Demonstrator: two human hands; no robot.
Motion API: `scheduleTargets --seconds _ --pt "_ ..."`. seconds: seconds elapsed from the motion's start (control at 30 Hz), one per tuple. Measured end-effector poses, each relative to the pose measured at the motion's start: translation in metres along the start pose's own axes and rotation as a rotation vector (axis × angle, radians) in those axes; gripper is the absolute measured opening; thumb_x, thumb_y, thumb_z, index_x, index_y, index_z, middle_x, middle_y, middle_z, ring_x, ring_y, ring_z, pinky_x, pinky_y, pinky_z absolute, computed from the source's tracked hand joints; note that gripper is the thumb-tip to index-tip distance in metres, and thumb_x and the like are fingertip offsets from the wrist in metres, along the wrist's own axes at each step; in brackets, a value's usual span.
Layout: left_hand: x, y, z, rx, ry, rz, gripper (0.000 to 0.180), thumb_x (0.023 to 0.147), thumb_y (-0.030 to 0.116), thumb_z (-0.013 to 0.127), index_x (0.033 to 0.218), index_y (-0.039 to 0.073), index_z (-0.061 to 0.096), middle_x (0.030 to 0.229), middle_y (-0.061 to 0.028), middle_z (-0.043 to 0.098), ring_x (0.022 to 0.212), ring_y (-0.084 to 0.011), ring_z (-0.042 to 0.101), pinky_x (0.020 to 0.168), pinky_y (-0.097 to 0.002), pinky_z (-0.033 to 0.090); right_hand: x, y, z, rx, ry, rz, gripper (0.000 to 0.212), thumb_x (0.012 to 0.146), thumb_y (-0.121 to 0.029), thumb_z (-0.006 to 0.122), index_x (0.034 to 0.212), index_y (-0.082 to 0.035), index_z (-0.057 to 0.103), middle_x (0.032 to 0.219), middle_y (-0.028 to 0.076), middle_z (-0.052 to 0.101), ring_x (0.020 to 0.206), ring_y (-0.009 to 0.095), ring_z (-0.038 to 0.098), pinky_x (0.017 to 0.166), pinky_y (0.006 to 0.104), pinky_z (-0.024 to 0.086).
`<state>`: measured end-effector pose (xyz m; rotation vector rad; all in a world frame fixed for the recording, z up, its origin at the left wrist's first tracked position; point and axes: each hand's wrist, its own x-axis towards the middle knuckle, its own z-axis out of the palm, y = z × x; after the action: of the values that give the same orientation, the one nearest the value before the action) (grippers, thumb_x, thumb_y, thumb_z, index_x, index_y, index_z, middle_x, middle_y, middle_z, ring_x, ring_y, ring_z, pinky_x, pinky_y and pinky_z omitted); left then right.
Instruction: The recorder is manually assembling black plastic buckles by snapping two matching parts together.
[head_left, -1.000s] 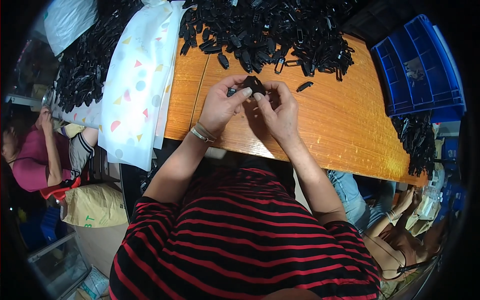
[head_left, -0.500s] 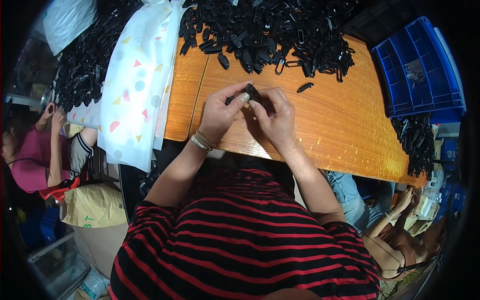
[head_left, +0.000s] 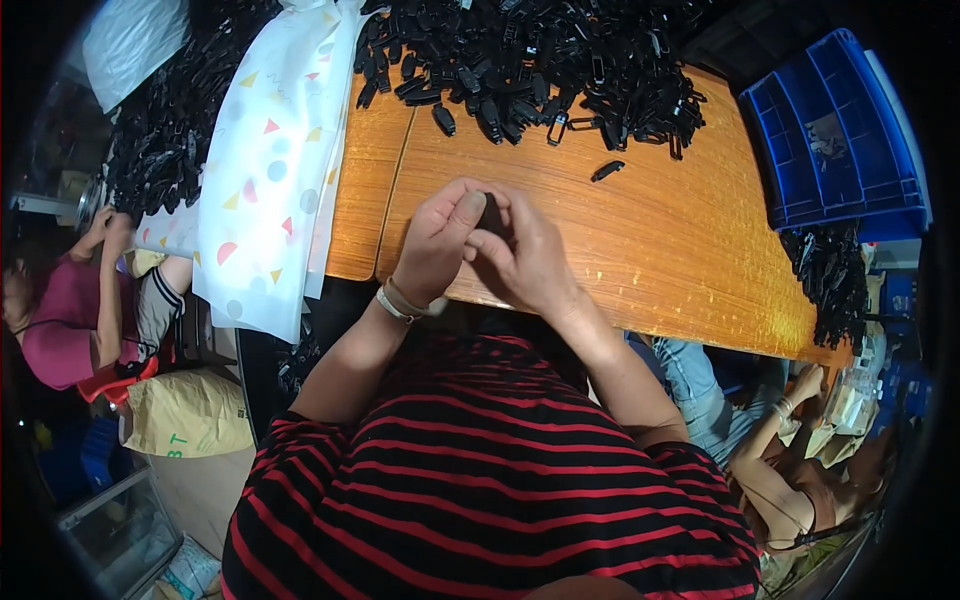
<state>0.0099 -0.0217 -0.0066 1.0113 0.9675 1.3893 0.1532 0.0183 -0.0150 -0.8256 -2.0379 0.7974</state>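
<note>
Starting at the left, past the white sheet [head_left: 260, 150] draped beside the surface [head_left: 650, 250], and in to the left hand [head_left: 432, 245]: at risk there of slipping, from pinching so small a dark part [head_left: 489, 217] with the thumb and fingertips. Dead centre, between both hands, liable to twist askew if pressed harder from one side than the other. Could drop too, onto the wood or over the near edge, if eased off on both sides at once. On to the right hand [head_left: 532, 262], crowding in close and hiding much of the work; could easily cover up a poor hold. Beyond that, at risk of getting muddled with the black pile [head_left: 530, 70] or the lone piece [head_left: 607, 170], if fumbled and sent skidding forward.

Now to the grip, left to right again. On the left, narrowed to a pinch, with the thumb at the part's left side. In the middle, showing a dark face between left thumb and right fingers, over the surface and short of the pile. On the right, curled close, with thumb low and fingers alongside; apparently holding as well, though hard to swear to with the lower end hidden.
</note>
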Motion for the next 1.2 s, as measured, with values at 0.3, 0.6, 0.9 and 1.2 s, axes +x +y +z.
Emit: scheduleTargets --seconds 0.3,0.6,0.9,1.2 --pt "-0.039 0.007 -0.032 -0.010 0.105 -0.143 0.030 0.102 0.027 0.041 0.094 0.004 0.059 0.078 -0.0018 0.059 0.064 -0.0060 0.052 0.057 -0.0186 0.040 -0.003 -0.033 0.026 0.157 -0.267 0.224 0.041 0.084 -0.017 0.070 0.119 -0.005 0.053 0.092 0.016 0.065 0.084 0.034 0.065 0.074 0.0359 0.051" --pt "-0.197 -0.004 -0.174 1.466 0.454 -0.318 0.032 0.096 0.031 0.053 0.091 0.001 0.064 0.078 -0.0170 0.065 0.075 -0.0364 0.063 0.068 -0.0404 0.048 0.017 0.034 -0.076 -0.548 -0.010 0.160 0.019 0.084 -0.010 0.068 0.102 -0.004 0.067 0.095 0.015 0.064 0.081 0.033 0.065 0.072 0.0395 0.052" --pt "-0.103 0.062 -0.086 0.963 -0.316 -0.368 0.022 0.090 0.023 0.061 0.091 0.001 0.063 0.077 -0.0127 0.066 0.073 -0.0276 0.065 0.066 -0.0350 0.051 0.025 0.075 -0.108 -0.779 -0.159 0.150 0.024 0.076 -0.003 0.072 0.099 -0.003 0.069 0.097 0.016 0.063 0.080 0.036 0.064 0.071 0.0407 0.052" --pt "0.098 0.010 -0.072 1.217 0.315 0.012 0.034 0.087 0.033 0.066 0.086 0.000 0.061 0.071 -0.0119 0.064 0.068 -0.0268 0.063 0.063 -0.0366 0.049 0.008 0.053 -0.086 -0.465 -0.081 0.196 0.027 0.074 -0.008 0.079 0.080 0.002 0.055 0.081 0.020 0.062 0.067 0.034 0.062 0.060 0.0395 0.050"
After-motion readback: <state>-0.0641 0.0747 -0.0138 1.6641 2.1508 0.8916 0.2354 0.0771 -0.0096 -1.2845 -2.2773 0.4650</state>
